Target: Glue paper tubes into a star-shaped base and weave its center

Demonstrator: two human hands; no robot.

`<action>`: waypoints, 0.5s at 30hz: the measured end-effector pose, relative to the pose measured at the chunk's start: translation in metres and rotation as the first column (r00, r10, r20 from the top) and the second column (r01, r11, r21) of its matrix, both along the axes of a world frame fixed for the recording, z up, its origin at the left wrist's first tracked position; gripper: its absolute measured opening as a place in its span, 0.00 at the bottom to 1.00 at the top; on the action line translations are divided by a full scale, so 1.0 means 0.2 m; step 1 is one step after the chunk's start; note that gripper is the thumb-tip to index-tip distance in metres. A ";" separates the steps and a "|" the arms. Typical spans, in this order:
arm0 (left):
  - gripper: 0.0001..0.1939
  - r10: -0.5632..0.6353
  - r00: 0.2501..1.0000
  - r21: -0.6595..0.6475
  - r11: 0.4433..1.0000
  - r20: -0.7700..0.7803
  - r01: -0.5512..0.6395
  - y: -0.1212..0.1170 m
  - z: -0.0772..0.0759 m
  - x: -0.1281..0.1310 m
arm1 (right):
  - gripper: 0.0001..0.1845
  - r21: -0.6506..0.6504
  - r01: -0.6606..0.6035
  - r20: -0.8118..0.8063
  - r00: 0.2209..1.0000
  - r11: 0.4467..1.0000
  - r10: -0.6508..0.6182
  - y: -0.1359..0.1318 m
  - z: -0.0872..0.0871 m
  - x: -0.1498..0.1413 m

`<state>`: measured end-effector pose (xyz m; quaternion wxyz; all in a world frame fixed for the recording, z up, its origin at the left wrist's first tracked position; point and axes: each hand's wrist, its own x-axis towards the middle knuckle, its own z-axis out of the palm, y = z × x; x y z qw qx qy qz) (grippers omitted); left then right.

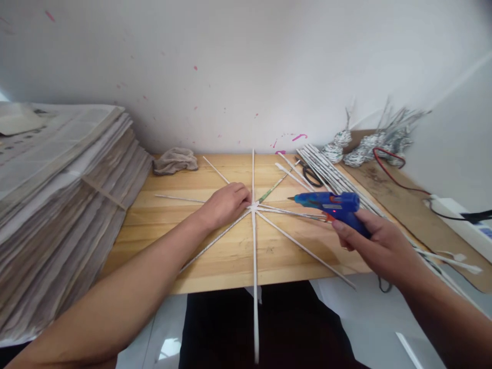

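Note:
Several thin rolled-paper sticks (255, 256) lie crossed on the wooden table, spreading like spokes from a white centre (254, 206). My left hand (226, 205) rests just left of that centre, its fingers curled and pressed together on the sticks; the fingertips are partly hidden. My right hand (378, 241) grips a blue hot glue gun (332, 202) by its handle, with a small red light showing on its body. The gun's nozzle points left towards the centre and stays apart from it, above the sticks on the right. One spoke is partly green (269, 193).
A tall stack of newspapers (103, 195) stands at the left, near a crumpled cloth (176, 161). At the right are a bundle of paper sticks (326, 171), black-handled scissors (312, 177), woven paper pieces (363, 148), brown cardboard (407, 220) and a white power strip (461, 225) with cables.

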<state>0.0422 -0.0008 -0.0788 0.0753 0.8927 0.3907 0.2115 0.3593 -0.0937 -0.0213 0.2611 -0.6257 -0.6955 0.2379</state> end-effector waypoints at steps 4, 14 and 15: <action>0.08 -0.009 0.999 0.019 1.000 -0.044 0.009 -0.01 0.00 0.00 | 0.21 0.114 0.216 0.060 0.973 0.970 -0.224 -0.07 0.07 0.17; 0.15 -0.025 0.993 0.062 0.998 -0.114 0.032 -0.02 0.00 -0.01 | 0.21 0.449 0.339 0.540 0.635 0.827 -0.553 -0.23 0.23 0.76; 0.15 -0.028 0.992 0.064 0.997 -0.122 0.036 -0.02 0.00 -0.01 | 0.22 0.459 0.293 0.595 0.600 0.839 -0.535 -0.25 0.22 0.82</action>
